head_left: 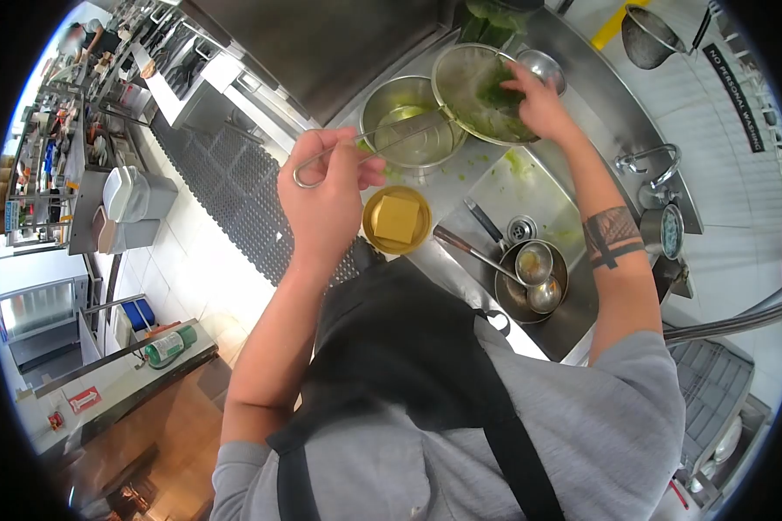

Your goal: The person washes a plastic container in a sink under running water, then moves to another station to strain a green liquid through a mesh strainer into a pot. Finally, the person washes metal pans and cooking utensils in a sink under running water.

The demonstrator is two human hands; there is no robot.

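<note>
Left hand (326, 178) has its grip closed round the handle (408, 130) of the sieve (448, 69), which tilts over the pot (372, 106) on the tabletop (450, 189)! Right hand (543, 106) comes over the sieve's far rim, fingers part-spread by the green pulp (493, 92); whether that grip pinches anything, I can't tell. Nearer the apron (382, 339), a yellow block (397, 219) sits in its bowl (368, 233).
</note>
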